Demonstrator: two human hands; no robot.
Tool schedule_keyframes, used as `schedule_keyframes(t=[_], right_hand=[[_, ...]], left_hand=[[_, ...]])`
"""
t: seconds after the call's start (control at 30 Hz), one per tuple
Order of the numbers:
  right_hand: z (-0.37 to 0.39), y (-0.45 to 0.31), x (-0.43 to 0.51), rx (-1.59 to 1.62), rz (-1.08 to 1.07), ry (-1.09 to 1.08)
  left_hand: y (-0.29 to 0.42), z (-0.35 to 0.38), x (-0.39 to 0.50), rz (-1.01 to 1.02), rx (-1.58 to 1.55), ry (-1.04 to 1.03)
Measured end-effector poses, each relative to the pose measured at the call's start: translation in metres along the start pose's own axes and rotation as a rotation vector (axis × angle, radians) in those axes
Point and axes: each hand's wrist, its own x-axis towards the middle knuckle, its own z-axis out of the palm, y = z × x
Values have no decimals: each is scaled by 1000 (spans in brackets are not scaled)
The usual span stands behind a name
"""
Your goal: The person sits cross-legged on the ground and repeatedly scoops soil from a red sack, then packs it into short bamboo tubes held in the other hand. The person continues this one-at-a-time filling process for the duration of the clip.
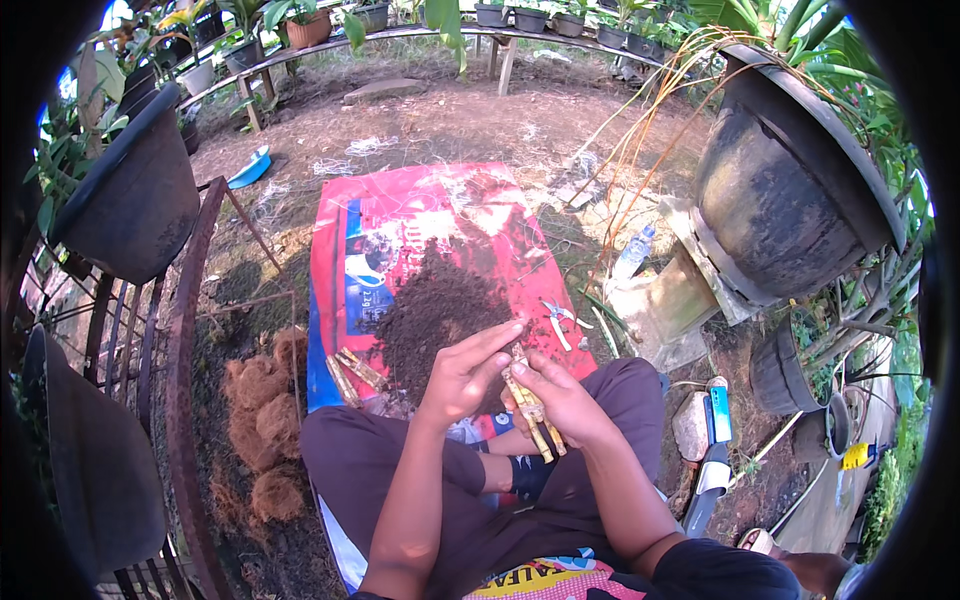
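My right hand (pixel 559 401) grips a small bundle of yellowish-brown cut stem pieces (pixel 536 431) over my crossed legs. A pale band seems to wrap the bundle near its middle. My left hand (pixel 469 371) is beside the bundle's upper end, fingers stretched out and thumb apart. I see nothing held in it, and whether it touches the stems is unclear. Beyond my hands a mound of dark soil (pixel 442 307) lies on a red and blue printed plastic sheet (pixel 334 262). More cut stem pieces (pixel 352 375) lie on its left edge, and pruning shears (pixel 559 322) on its right.
Brown fibre clumps (pixel 262 412) lie left, beside a rusty metal frame (pixel 184 390). A large black pot (pixel 787 180) stands right, near a plastic bottle (pixel 634 251). A phone (pixel 718 414) and a sandal (pixel 706 487) are by my right knee. Another person's foot (pixel 761 541) shows lower right.
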Motion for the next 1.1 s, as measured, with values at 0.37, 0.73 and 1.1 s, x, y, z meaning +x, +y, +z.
schedule_keyframes(t=[0.37, 0.73, 1.1], right_hand=[[-5, -3, -6, 157, 27, -49], [0, -2, -6, -3, -77, 34], [2, -15, -10, -380, -151, 67]], left_hand=[[21, 6, 5, 273, 585, 307], [7, 15, 1, 286, 523, 334], [6, 4, 1, 17, -6, 77]])
